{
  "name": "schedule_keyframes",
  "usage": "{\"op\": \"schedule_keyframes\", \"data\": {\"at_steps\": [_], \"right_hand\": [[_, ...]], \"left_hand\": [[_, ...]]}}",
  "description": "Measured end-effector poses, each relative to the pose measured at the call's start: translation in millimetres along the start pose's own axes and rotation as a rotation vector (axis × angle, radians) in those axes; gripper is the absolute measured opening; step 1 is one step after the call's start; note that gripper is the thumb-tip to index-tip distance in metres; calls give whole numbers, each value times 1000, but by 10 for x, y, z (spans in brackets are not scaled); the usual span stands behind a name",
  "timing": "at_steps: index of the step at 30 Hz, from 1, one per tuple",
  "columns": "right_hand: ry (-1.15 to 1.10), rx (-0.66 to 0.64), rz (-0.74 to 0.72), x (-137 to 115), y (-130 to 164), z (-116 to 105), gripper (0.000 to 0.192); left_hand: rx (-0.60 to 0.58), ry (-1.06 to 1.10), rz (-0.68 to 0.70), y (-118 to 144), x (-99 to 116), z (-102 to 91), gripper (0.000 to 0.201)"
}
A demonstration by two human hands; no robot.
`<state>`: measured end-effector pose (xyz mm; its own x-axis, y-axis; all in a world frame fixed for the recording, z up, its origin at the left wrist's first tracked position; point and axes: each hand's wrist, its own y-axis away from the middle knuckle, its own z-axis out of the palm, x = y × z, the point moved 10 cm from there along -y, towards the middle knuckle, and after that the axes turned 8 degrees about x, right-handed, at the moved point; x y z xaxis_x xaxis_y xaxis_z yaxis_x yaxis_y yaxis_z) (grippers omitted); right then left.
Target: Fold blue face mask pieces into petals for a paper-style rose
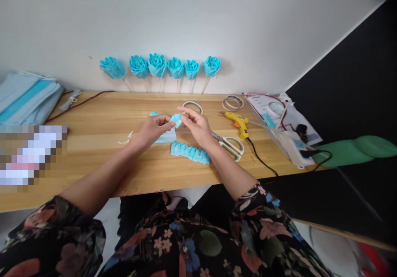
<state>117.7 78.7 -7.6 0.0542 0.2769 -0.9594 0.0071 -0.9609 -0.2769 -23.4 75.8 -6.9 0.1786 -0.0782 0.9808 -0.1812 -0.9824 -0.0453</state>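
My left hand point(152, 128) and my right hand point(197, 124) meet above the middle of the wooden table point(93, 152). Both pinch a small folded blue fabric piece point(176, 120) between fingertips. Under the hands lies a flat blue fabric sheet point(167, 137). A pleated blue strip point(190, 152) rests on the table just in front of my right wrist.
Several blue fabric roses on sticks point(157, 66) lean on the wall. White-handled scissors point(231, 145), a yellow glue gun point(238, 122) with black cord, tape rings point(232, 102) and a power strip point(294, 149) lie right. Stacked blue masks point(26, 97) sit far left.
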Motion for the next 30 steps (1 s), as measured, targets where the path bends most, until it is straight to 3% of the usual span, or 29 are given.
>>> {"op": "schedule_keyframes", "data": {"at_steps": [3,8,12,16,22,30], "right_hand": [[-10,3,16,-18,3,0,44],[-61,-97,25,-50,48,137,54],[-16,-42,13,-44,50,80,45],[-50,36,36,-19,20,-28,43],[-38,29,36,-1,2,-26,41],[-27,35,8,-9,6,-17,38]], "left_hand": [[3,11,-6,15,10,6,33],[-58,-64,57,62,78,93,33],[-87,-91,107,78,100,143,29],[-15,-22,66,40,39,64,28],[116,73,-4,1,-28,-97,28],[53,100,20,6,25,-25,33]]}}
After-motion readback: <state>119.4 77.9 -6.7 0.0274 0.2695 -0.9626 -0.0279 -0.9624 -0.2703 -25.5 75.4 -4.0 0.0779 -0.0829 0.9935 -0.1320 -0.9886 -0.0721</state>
